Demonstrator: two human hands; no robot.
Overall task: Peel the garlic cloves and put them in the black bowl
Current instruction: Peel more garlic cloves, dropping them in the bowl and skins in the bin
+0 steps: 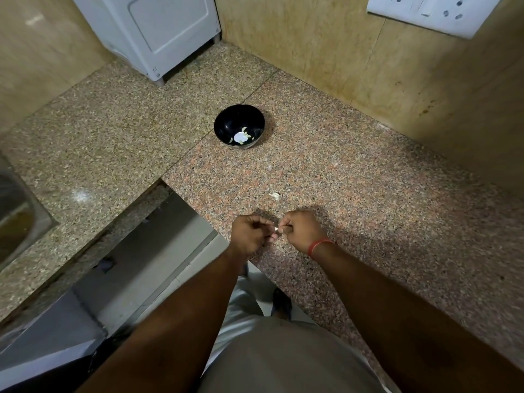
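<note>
Pinching a small pale garlic clove point(275, 228) between their fingertips, the left hand point(249, 235) and the right hand point(302, 231) meet just above the near edge of the speckled granite desk point(368, 199). Both hands are curled closed on the clove from opposite sides, knuckles up. A red thread band point(319, 245) circles the right wrist. Beyond the hands, toward the black bowl point(239, 126), a scrap of garlic skin point(276, 196) lies on the desk, near the hands and well apart from the bowl. The black bowl stands upright farther back on the desk, holding a few pale peeled cloves point(241, 137) at its bottom. Behind the bowl to the left sits a white appliance point(158, 32); to the bowl's right, high on the wall, is a white switch plate point(433, 12).
</note>
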